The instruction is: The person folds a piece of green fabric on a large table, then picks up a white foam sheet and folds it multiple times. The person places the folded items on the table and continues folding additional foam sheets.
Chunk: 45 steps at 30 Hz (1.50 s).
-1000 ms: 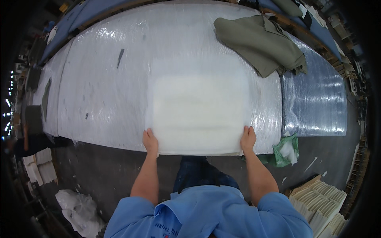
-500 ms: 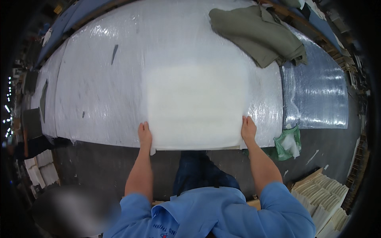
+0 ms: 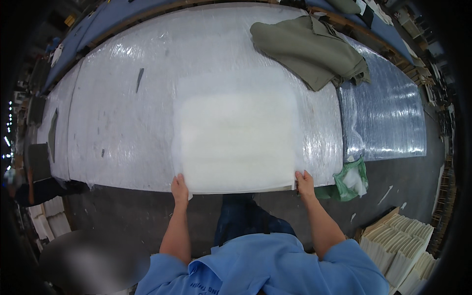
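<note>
A cream, square-looking foam pad (image 3: 238, 145) lies on a thin, fluffy white sheet (image 3: 231, 82) at the front of a plastic-wrapped table (image 3: 118, 128). The sheet shows past the pad's far edge and sides. My left hand (image 3: 180, 189) is closed at the pad's near left corner, fingers pointing away from me. At the near right corner, my right hand (image 3: 305, 185) is closed on the pad's edge in the same way. The undersides of both corners are hidden, so how much of the white sheet my hands also grip is unclear.
Crumpled olive fabric (image 3: 307, 51) lies at the far right. A green plastic bag (image 3: 351, 181) with white stuffing hangs by the table's front edge. Stacked cream pads (image 3: 398, 241) stand at lower right. A dark rounded shape (image 3: 93, 260) blurs the lower left.
Both hands have moved nearer to me, from the pad's sides to its near corners. The pad sits lower in the picture, and more white sheet shows beyond it; the view has shifted slightly.
</note>
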{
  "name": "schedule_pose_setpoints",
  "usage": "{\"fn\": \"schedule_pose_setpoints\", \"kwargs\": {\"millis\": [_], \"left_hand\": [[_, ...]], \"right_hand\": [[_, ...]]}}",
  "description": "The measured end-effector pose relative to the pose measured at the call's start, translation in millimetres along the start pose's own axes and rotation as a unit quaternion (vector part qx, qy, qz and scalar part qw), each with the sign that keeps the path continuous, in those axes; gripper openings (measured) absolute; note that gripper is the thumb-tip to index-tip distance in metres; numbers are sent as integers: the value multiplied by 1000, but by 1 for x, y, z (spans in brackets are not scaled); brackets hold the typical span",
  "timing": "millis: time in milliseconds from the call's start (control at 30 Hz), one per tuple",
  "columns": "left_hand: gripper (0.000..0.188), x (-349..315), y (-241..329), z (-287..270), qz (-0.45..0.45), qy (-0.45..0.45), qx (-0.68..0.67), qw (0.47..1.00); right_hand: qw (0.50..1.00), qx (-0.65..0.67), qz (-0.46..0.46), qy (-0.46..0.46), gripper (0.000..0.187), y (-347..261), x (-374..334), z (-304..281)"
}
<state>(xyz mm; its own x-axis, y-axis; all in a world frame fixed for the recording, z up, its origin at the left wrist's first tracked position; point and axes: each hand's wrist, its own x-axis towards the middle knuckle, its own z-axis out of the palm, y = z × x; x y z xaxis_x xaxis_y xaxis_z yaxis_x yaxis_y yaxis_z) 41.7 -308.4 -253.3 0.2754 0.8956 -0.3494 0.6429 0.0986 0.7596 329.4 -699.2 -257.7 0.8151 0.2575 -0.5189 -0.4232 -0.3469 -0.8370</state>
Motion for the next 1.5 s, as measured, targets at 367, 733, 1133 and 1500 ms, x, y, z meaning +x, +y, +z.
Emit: {"fn": "schedule_pose_setpoints", "kwargs": {"millis": [367,733,1133,1500], "left_hand": [[63,30,41,-45,-216,-70,-85,970],[62,98,102,44,17,45,157,986],[72,145,99,12,-128,-63,-27,989],[86,265,179,67,-39,-148,23,988]], "right_hand": [[991,-85,103,4,44,-70,17,-30],[962,-209,-99,145,41,-64,111,53],[985,-117,124,-34,42,-132,138,24],[981,-181,31,62,87,-232,247,110]]}}
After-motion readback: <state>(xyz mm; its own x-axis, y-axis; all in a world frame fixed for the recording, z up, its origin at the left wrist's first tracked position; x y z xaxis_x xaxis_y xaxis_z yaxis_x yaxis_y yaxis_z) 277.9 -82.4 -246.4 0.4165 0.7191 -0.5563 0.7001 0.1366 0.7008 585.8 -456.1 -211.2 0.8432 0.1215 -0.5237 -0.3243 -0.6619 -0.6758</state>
